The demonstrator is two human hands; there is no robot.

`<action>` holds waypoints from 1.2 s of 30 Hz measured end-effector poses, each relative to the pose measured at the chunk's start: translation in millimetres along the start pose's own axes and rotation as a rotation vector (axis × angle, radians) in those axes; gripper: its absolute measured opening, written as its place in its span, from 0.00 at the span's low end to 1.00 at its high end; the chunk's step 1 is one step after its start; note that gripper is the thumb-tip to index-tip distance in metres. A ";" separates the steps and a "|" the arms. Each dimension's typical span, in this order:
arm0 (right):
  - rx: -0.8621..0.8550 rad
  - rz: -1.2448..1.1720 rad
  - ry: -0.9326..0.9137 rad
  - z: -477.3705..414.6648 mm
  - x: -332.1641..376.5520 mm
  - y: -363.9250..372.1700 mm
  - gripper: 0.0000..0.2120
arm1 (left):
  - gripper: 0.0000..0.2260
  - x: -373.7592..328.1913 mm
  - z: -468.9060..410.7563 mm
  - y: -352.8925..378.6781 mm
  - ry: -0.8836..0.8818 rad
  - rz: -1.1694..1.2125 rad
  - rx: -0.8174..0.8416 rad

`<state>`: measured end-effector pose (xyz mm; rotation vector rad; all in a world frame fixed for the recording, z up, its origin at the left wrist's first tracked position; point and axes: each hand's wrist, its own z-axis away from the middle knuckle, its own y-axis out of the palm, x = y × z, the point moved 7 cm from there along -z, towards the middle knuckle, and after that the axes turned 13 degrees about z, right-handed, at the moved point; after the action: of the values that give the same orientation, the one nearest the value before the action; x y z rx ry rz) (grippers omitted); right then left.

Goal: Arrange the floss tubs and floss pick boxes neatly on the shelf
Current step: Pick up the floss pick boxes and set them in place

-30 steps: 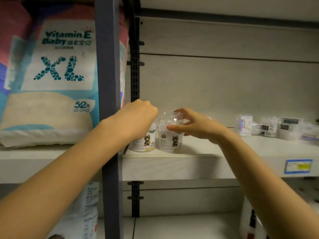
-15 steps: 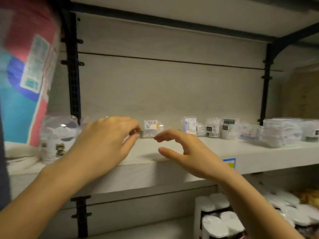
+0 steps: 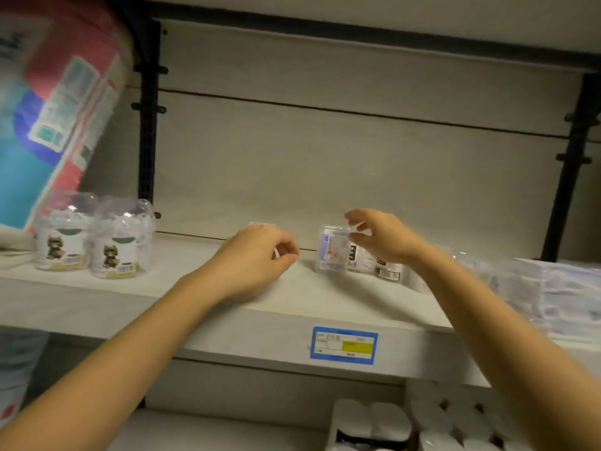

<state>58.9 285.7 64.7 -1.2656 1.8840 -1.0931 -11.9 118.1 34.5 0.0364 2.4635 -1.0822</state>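
On the shelf (image 3: 169, 301) I log the following. My left hand (image 3: 260, 260) is curled, thumb against forefinger, round a small clear box (image 3: 262, 224); only the box's top edge above the knuckles and a sliver by the thumb show, so I cannot read any label. My right hand (image 3: 388, 244) is just to the right of the left, well apart from it, and pinches the upper right corner of a floss pick box (image 3: 332, 252) between thumb and forefinger; that box stands upright on the shelf, between the two hands. Behind and under the right wrist stand dark-labelled tubs (image 3: 387, 270), touching the pinched box. Far left of the left hand stand two floss tubs (image 3: 61, 237) (image 3: 122, 244) side by side, touching, each with a cartoon animal on its label. Above them leans a diaper pack (image 3: 55, 125). Right of the right forearm lies a stack of clear boxes (image 3: 562, 288), blurred. Below the right hand, on the shelf's front edge, is a blue price label (image 3: 344, 345). Lower still, white rolls (image 3: 374, 421).
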 end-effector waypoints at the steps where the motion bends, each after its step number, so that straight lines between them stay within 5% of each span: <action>1: 0.039 0.040 -0.009 -13.0 -2.6 7.9 0.22 | 0.06 1.5 -4.2 1.5 -0.018 0.008 0.015; 7: 0.214 0.089 0.009 -45.8 -12.4 40.8 0.25 | 0.07 6.6 -13.8 1.9 -0.064 0.033 0.042; 12: 0.095 0.024 -0.068 -39.5 -3.3 16.9 0.22 | 0.08 6.3 -12.4 -3.2 -0.065 0.077 0.000; 16: 0.068 -0.327 -0.171 -10.9 14.2 -20.9 0.22 | 0.09 -7.8 -12.4 -14.9 -0.039 0.208 -0.081; 19: 0.198 -0.453 -0.279 17.9 37.0 -35.8 0.26 | 0.09 -22.7 -5.0 -7.0 -0.114 0.551 0.062; 22: 0.269 -0.422 -0.347 37.5 57.4 -47.1 0.28 | 0.14 -36.9 7.8 4.2 -0.111 0.635 0.250; 30: -0.124 -0.555 -0.183 79.9 33.8 -53.3 0.32 | 0.14 -21.4 29.8 0.3 -0.198 1.167 -0.070; 33: -0.222 -0.564 -0.185 102.2 35.5 -43.3 0.38 | 0.15 -21.1 39.0 6.9 -0.235 1.311 -0.111; 36: -0.301 -0.545 -0.192 112.3 39.3 -38.6 0.32 | 0.18 -23.6 45.3 10.4 -0.252 1.379 -0.100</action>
<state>154.8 208.0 44.2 -2.0616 1.6387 -0.9147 29.0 96.9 10.1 1.2451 1.5914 -0.2825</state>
